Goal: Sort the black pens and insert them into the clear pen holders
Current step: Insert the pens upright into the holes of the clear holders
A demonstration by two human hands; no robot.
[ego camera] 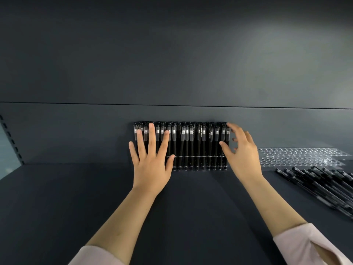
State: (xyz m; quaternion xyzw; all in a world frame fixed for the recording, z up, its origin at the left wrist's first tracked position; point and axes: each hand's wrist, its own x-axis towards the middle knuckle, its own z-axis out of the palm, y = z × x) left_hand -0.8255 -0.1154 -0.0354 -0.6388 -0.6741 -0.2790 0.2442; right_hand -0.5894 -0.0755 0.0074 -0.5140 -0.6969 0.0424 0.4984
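Down at the bottom edge, left sleeve [95, 255] and right sleeve [305, 243], pale pink, with bare forearms stretched forward over the dark shelf [57, 207]. Off to the right, a little further out, loose black pens [324, 186] heaped slantwise on the shelf, blurred.

Further in, left hand [150, 161], palm down, fingers [151, 134] straight and fanned wide, laid across the left end of the row of black pens [191, 142]. Thumb out to the side, down by the lower rail. Gripping nothing, just flat against the barrels.

Level with it, right hand [243, 155] at the row's right end. Fingers there [236, 131] apart and loosely bent, index tip up by the cap of the last pen, thumb in front of the barrels lower down. Touching or just short of them? Cannot tell; no pinch to be seen.

Beyond the loose heap, empty clear pen holders [298, 156], flat overlapping strips full of round holes.

Dead centre, the row itself: caps up, side by side, slotted into a filled clear pen holder [193, 156], right up against the back panel [172, 73]. Far left, a slotted upright [11, 138].
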